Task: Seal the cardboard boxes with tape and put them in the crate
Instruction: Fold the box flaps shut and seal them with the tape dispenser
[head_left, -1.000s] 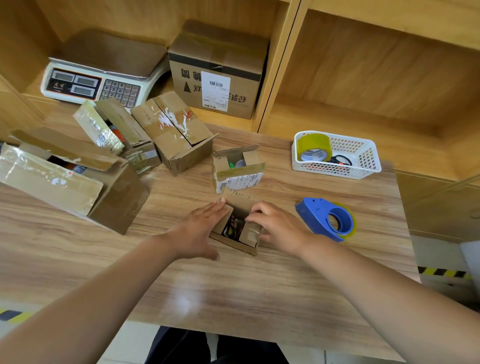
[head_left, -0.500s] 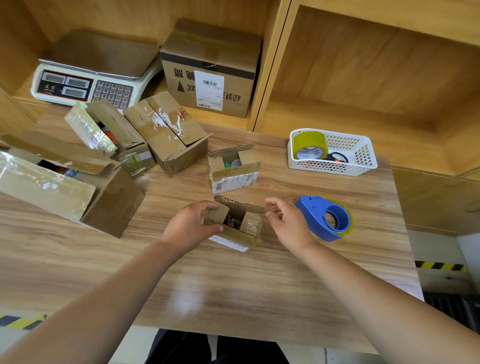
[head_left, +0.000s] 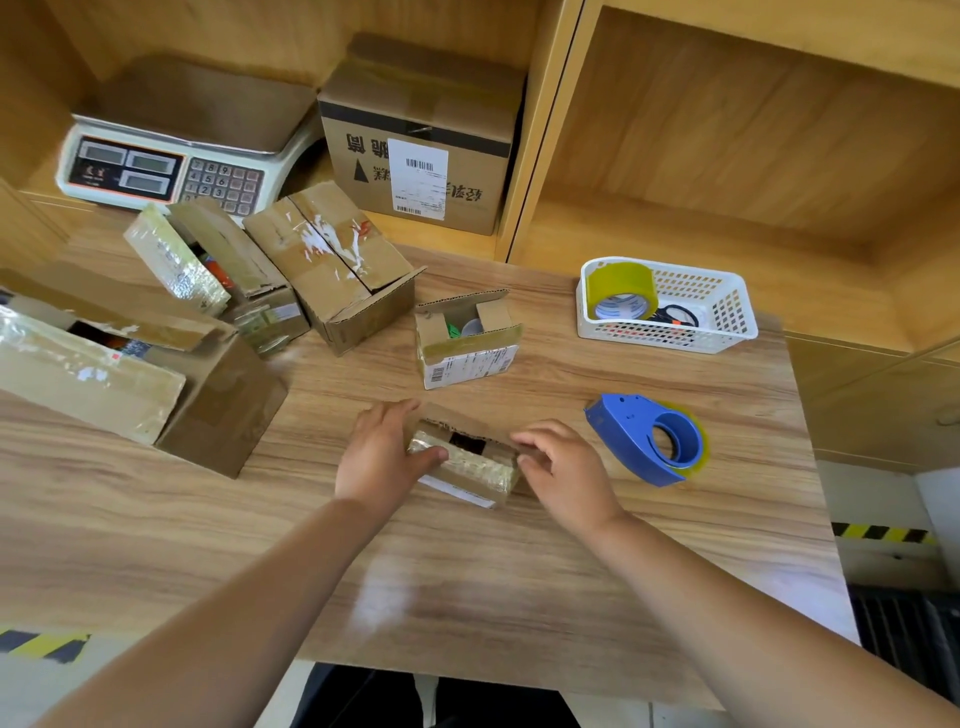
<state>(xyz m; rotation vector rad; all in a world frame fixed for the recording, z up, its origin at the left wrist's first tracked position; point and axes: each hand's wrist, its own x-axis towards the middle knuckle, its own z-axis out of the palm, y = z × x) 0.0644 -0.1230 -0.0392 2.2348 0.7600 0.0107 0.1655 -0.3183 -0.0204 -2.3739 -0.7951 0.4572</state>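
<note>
While the small box sits on the wooden table just in front of the person, between both hands, its top flaps are folded down but not quite met, with a dark gap showing between them; the left hand grips the left end, thumb curled over the near flap and fingers round the far side; the right hand pinches the right end between curled fingertips and thumb. The box looks light and thin-walled, corrugated card that would buckle if squeezed in the middle; the old glossy tape on its near flap is probably slick; it is best held by the ends and corners, where the walls are stiffest, one hand pressing the flaps flat while the other fetches the blue tape dispenser, which lies near on the right, apart from the box. Another open box stands just behind; larger boxes lie further back and to the left.
</note>
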